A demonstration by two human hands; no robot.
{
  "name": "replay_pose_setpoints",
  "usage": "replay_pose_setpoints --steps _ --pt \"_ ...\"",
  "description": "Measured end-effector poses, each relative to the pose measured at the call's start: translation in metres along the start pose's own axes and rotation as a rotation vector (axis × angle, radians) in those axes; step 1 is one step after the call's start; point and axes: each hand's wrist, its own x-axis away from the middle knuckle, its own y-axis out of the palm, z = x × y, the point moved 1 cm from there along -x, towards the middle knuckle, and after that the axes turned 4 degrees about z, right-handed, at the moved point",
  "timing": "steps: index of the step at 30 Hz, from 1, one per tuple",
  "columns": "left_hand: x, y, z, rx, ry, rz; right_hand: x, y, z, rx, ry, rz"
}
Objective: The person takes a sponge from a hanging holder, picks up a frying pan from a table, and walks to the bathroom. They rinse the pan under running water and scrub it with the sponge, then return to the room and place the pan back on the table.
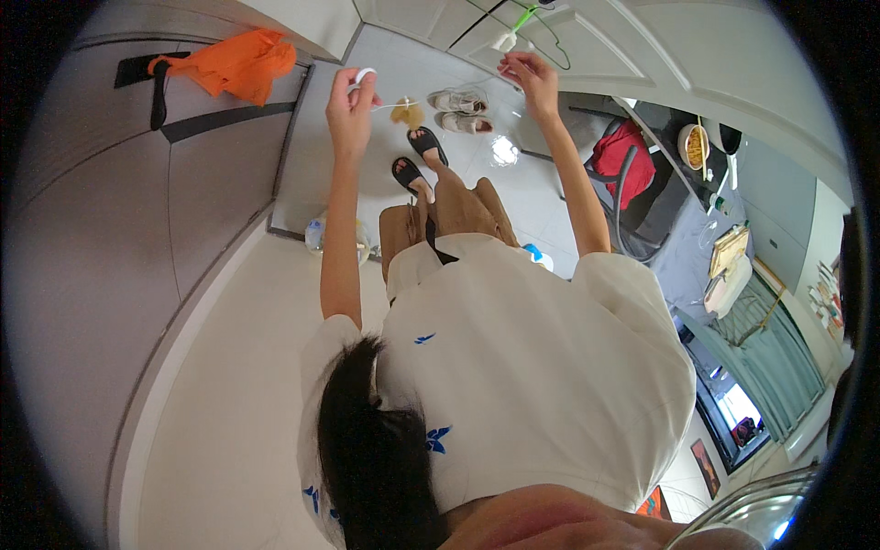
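Raised in front of me, my left hand (pixel 350 113) grips a small round white object (pixel 366 74) between thumb and fingers. From this hand a thin white cord (pixel 386 106) leads to a fluffy tan thing (pixel 408 114), perhaps a pompom, hanging over the floor. My right hand (pixel 531 79) is up at the other side, its thumb and fingertips pinched on what looks like a thin pale strand (pixel 496 77). Near its fingertips, a green-and-white item (pixel 507 40) and a green wire hanger (pixel 550 31) hang against the white door. Whether the strand joins the cord is unclear.
An orange bag (pixel 251 65) hangs on the handle of the grey door at left. Light sneakers (pixel 462 110) stand on the tiled floor. At right are a chair with red cloth (pixel 624 161) and a dark table holding a bowl of food (pixel 693 146).
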Motion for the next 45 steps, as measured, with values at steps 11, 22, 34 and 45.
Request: replay_pose_setpoints --steps 11,22,34,45 --pt "-0.054 0.079 -0.101 -0.13 -0.194 -0.097 -0.141 0.035 0.099 0.916 -0.602 0.302" --pt "-0.115 0.12 -0.151 -0.003 -0.329 -0.189 -0.192 0.043 0.136 0.898 -0.816 0.263" --pt "-0.153 0.145 -0.234 0.18 -0.357 -0.257 -0.187 0.045 0.131 0.94 -0.267 -0.094" --pt "-0.158 0.177 -0.273 0.479 -0.444 -0.582 -0.187 0.027 0.151 0.742 -0.223 -0.275"
